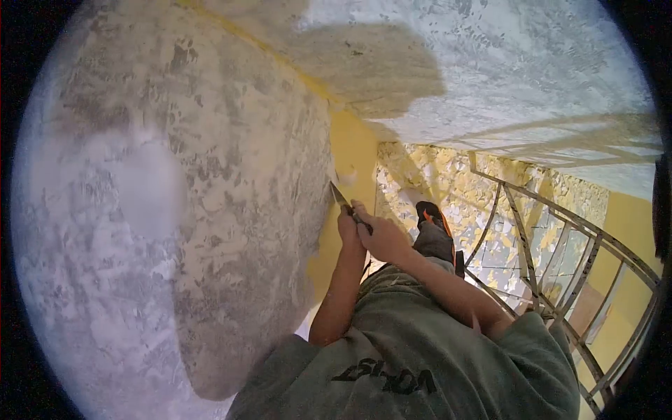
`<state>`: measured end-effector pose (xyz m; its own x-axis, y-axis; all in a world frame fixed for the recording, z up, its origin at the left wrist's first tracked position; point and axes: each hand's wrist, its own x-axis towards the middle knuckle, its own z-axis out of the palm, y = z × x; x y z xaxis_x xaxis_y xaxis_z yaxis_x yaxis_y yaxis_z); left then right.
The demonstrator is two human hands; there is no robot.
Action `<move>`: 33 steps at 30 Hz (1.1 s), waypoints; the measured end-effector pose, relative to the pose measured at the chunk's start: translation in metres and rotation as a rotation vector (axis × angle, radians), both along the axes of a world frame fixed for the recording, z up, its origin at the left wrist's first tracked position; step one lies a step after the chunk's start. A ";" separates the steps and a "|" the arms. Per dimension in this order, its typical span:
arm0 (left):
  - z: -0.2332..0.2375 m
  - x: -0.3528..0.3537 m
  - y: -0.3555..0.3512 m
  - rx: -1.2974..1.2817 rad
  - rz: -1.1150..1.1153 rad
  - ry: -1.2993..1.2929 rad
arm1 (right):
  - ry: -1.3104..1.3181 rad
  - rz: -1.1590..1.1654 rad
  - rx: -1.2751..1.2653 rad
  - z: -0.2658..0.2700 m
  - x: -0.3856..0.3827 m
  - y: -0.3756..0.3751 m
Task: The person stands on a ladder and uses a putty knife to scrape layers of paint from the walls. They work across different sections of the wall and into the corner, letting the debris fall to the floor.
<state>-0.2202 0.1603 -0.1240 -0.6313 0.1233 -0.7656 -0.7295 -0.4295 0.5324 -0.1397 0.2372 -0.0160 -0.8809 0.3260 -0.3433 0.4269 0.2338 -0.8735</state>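
Both my hands are closed on one scraper point(339, 195), which has a pointed-looking metal blade and a dark handle. My left hand point(348, 227) is wrapped low round the handle, close to the wall. From the other side my right hand point(383, 236) grips it, fingers pressed over the handle's end. The blade tip meets the border between the yellow paint point(353, 150) and the bare grey wall point(245, 175). A small curl of loosened paint point(346, 178) shows beside the blade. Part of the handle is hidden by my fingers.
Paint flakes point(434, 168) litter the tiled floor below. My shoe point(428, 211) stands among them. On the right runs a metal frame point(539, 199) with crossed bars. A second scraped wall point(525, 63) meets the first at a yellow-streaked corner.
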 end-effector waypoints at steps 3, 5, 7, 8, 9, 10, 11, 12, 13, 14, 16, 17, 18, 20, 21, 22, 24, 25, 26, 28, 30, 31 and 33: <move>-0.015 -0.033 -0.011 0.020 -0.280 0.043 | -0.108 -0.024 0.034 -0.020 -0.024 -0.007; -0.033 -0.036 0.001 0.414 -0.132 0.011 | -0.135 -0.019 0.034 -0.026 -0.039 0.012; -0.004 -0.021 0.017 0.126 -0.149 0.047 | -0.138 0.000 -0.008 0.001 -0.025 0.025; 0.004 -0.019 0.020 -0.166 -0.166 0.090 | -0.134 0.017 -0.055 0.010 -0.019 0.027; -0.006 -0.028 0.006 0.285 -0.017 -0.131 | 0.049 -0.082 0.035 0.002 -0.015 0.015; -0.011 -0.032 0.006 0.284 -0.021 -0.133 | 0.047 -0.087 0.033 -0.001 -0.021 0.015; -0.011 -0.036 0.008 0.161 -0.168 0.005 | -0.028 -0.059 0.038 -0.001 -0.031 0.014; -0.014 -0.036 0.008 0.036 -0.309 0.139 | -0.105 -0.026 0.041 -0.003 -0.036 0.014; -0.020 -0.039 0.017 -0.138 -0.284 0.001 | -0.134 -0.036 0.026 -0.014 -0.040 0.020; -0.017 -0.039 0.023 -0.128 -0.281 0.008 | -0.129 -0.034 0.037 -0.010 -0.038 0.028; 0.001 -0.033 0.035 -0.099 -0.163 0.081 | -0.202 0.022 -0.018 0.009 -0.030 0.042; 0.010 -0.027 0.029 0.160 -0.129 0.039 | -0.109 -0.038 -0.006 0.017 -0.022 0.037; 0.003 -0.036 0.023 0.158 -0.131 0.045 | -0.103 -0.040 -0.008 0.018 -0.027 0.036; -0.009 -0.045 0.005 0.424 -0.317 0.153 | -0.125 -0.099 -0.003 0.016 -0.036 0.023; 0.016 -0.047 0.027 -0.044 -0.390 0.086 | -0.188 -0.071 -0.010 0.007 -0.047 0.026; 0.014 -0.046 0.026 -0.043 -0.383 0.089 | -0.186 -0.065 -0.008 0.003 -0.049 0.029; 0.026 -0.050 0.042 0.094 -0.376 0.237 | -0.174 0.019 0.043 0.009 -0.054 0.047; 0.045 -0.039 0.047 -0.313 -0.383 0.228 | -0.189 0.059 0.024 0.022 -0.044 0.049; 0.044 -0.043 0.041 -0.306 -0.388 0.241 | -0.179 0.051 0.032 0.025 -0.042 0.045; 0.032 -0.052 0.019 0.460 -0.225 -0.040 | 0.043 -0.022 0.118 0.029 -0.038 0.032; 0.046 -0.044 0.031 -0.036 -0.373 0.123 | -0.088 -0.044 0.070 0.016 -0.051 0.028; 0.046 -0.044 0.036 0.061 -0.322 0.172 | -0.098 -0.013 0.061 0.018 -0.056 0.038; 0.041 -0.042 0.040 0.163 -0.265 0.222 | -0.117 0.067 0.085 0.028 -0.053 0.052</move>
